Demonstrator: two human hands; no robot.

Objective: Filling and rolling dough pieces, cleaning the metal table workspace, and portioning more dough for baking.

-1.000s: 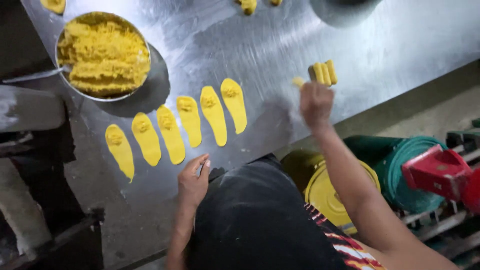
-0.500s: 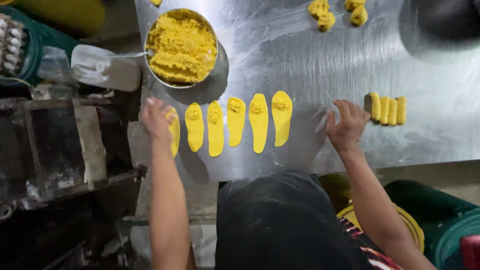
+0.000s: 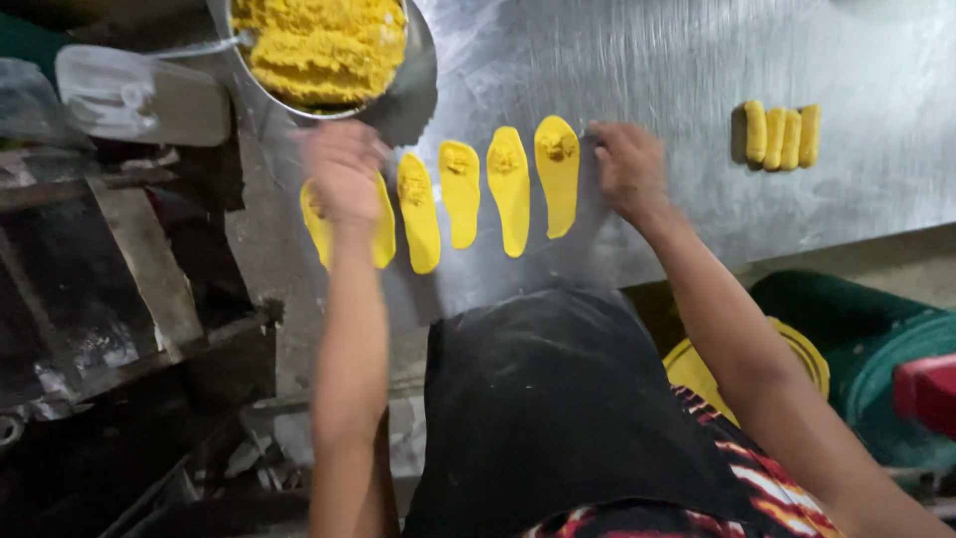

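Several flat yellow dough strips (image 3: 509, 189) lie side by side on the metal table (image 3: 677, 70), each with a dab of filling at its far end. My left hand (image 3: 344, 171) is blurred above the two leftmost strips (image 3: 383, 234), partly hiding them. Its fingers look curled, and I cannot tell whether they hold anything. My right hand (image 3: 627, 167) rests on the table just right of the rightmost strip (image 3: 558, 174). Its fingertips are at that strip's upper edge and hold nothing.
A metal bowl (image 3: 413, 80) of crumbly yellow filling with a spoon stands beyond the strips. Several rolled yellow pieces (image 3: 783, 134) sit in a row at the right. A plastic container (image 3: 139, 95) lies at the left, and yellow and green lids (image 3: 856, 349) below the table edge.
My left hand has moved forward over the leftmost strips. My right hand has come left from the rolled pieces to the rightmost strip. The view has drawn closer.
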